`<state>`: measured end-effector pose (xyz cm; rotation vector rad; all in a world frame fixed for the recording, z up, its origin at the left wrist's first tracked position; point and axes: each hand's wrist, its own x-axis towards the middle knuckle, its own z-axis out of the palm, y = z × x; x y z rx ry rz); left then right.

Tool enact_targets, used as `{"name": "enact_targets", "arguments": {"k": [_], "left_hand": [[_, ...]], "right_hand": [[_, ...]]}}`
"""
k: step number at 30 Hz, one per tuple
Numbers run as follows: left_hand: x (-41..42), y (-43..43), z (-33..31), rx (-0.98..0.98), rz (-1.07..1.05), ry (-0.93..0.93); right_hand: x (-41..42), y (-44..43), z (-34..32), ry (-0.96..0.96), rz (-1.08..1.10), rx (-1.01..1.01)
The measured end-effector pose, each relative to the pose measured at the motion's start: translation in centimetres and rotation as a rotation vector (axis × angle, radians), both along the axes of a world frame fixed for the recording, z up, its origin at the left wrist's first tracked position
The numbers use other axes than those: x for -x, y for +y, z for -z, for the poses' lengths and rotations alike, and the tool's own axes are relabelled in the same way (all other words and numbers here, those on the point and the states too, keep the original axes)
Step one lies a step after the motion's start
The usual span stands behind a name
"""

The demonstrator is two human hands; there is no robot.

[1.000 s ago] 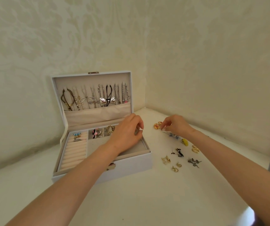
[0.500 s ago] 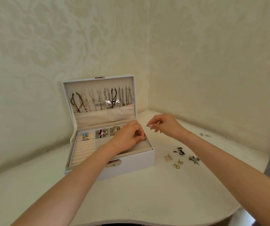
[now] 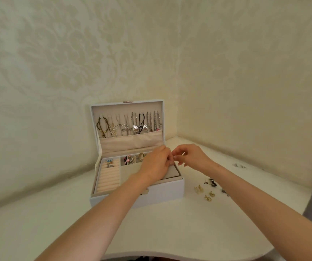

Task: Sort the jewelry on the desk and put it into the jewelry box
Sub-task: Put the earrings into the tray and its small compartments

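Over the jewelry box, your left hand and right hand meet, fingers curled; contents unverifiable. Release low, well inside.

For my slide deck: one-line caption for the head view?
Left hand and right hand meet over the open box; loose jewelry lies on the desk.

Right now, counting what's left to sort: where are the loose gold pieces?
Head view: the gold pieces lie on the desk, right of the jewelry box, just nearer than the dark pieces.
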<state>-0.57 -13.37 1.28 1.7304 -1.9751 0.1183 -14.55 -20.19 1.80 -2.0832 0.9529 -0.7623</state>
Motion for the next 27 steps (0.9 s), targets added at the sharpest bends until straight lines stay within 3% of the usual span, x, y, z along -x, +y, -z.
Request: {"name": "enact_targets", "arguments": {"k": [8,12,14,16,21,27], "left_hand": [[1.8,2.2,-0.7,0.221,-0.131,-0.015],[3.3,5.9,2.3,0.541,-0.078,-0.324],[4.0,8.0,4.6,0.578,-0.041,-0.466],[4.3,9.4,6.6,0.476,-0.140,-0.557],[3.7,11.0,6.1,-0.005,-0.525,-0.698],[3.4,12.1,4.9,-0.107,-0.640,-0.945]], "right_hand": [[0.0,1.4,-0.9,-0.250,0.018,-0.209],[0.1,1.8,-0.8,-0.236,0.044,-0.271],[0.2,1.9,-0.7,-0.226,0.062,-0.301],[0.2,2.1,-0.7,-0.238,0.065,-0.339],[0.4,2.7,-0.7,-0.373,-0.017,-0.353],[0.4,2.8,-0.5,-0.376,-0.017,-0.390]]}}
